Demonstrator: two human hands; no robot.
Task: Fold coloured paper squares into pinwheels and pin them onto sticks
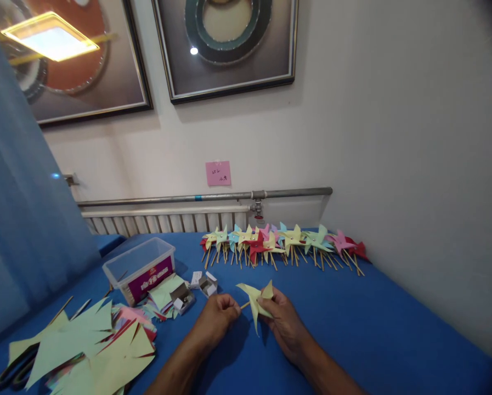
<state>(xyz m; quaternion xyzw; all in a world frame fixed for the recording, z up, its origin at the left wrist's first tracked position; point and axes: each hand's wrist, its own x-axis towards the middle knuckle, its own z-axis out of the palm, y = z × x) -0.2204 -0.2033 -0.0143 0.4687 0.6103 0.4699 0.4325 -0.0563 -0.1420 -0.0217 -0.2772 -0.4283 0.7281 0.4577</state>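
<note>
Between my two hands is a pale yellow paper pinwheel (pixel 254 297) on a thin wooden stick (pixel 244 305). My right hand (pixel 286 322) pinches the pinwheel near its centre, thumb on the paper and the other fingers behind it. The stick points left into my left hand (pixel 218 320), whose closed fingers grip its end. Most of the stick is hidden in that hand. Both hands are just above the blue-covered table (pixel 332 323). Two small open boxes, one holding small metal pieces (pixel 182 297) and one white (pixel 208 283), stand beyond my left hand.
Finished-looking pinwheels (pixel 256 245) in several colours lie in a row along the back. At left are a clear plastic bin (pixel 141 266), cut paper sheets (pixel 75 332) and black-handled scissors (pixel 17 367). A radiator and pipe (pixel 167 198) run along the wall behind.
</note>
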